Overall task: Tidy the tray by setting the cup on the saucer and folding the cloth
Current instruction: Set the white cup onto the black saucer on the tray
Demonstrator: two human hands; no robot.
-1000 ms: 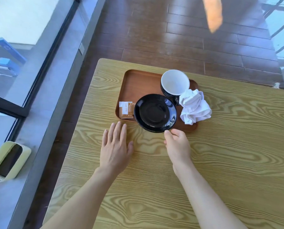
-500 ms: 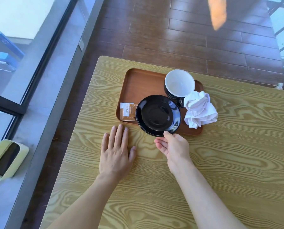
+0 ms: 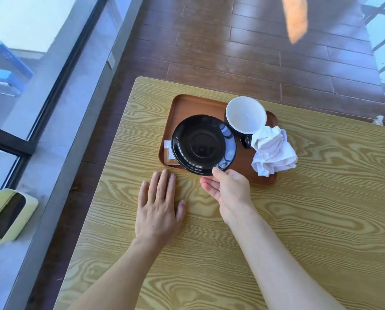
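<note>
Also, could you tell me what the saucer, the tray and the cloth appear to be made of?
The saucer looks like glazed black ceramic: it mirrors the window sharply. The tray seems matte brown wood, though moulded plastic is possible, as no grain shows. The cloth looks like thin white woven fabric, holding crumpled soft folds.

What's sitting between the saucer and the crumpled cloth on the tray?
In the head view, only the cup's dark handle and bare tray separate the saucer from the cloth.

Wooden table (image 3: 321,220); paper packet (image 3: 167,151); yellow-green bin (image 3: 8,217) on ledge by window (image 3: 30,41); brown floor (image 3: 254,52).
</note>
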